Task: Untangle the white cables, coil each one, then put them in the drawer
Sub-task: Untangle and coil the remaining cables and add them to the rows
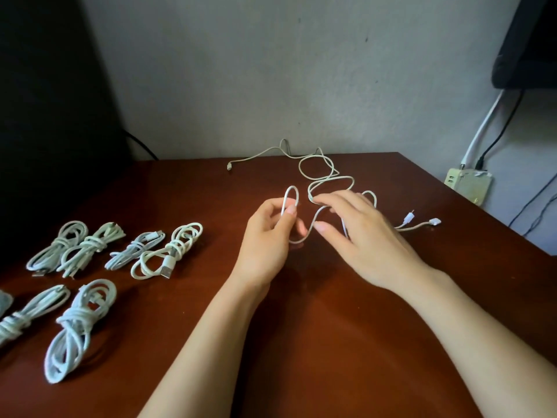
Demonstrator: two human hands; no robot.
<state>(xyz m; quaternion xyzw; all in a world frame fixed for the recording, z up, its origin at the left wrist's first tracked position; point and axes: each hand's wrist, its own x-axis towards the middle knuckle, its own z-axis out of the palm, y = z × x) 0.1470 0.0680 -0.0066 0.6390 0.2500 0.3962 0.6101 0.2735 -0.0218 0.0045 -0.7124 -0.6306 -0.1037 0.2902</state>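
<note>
**Left hand [268, 236] pinches a small loop of white cable [331, 177]; right hand [364, 233] is spread over the slack.**
Left thumb and fingers hold the loop upright at centre frame. Right fingers are splayed with tips at the strand, no clear grip. Beyond the hands the slack crosses itself and a thinner cable [256, 155] near the table [301, 342] rear edge. A hard pull could likely tighten those crossings into a knot or drag the far plug [229, 168] along. The branch plugs [434, 221] at right could snag. A weak pinch could let the loop spring open. Coiled bundles [168, 254] lie lower left, well apart. Drawer not in view.
</note>
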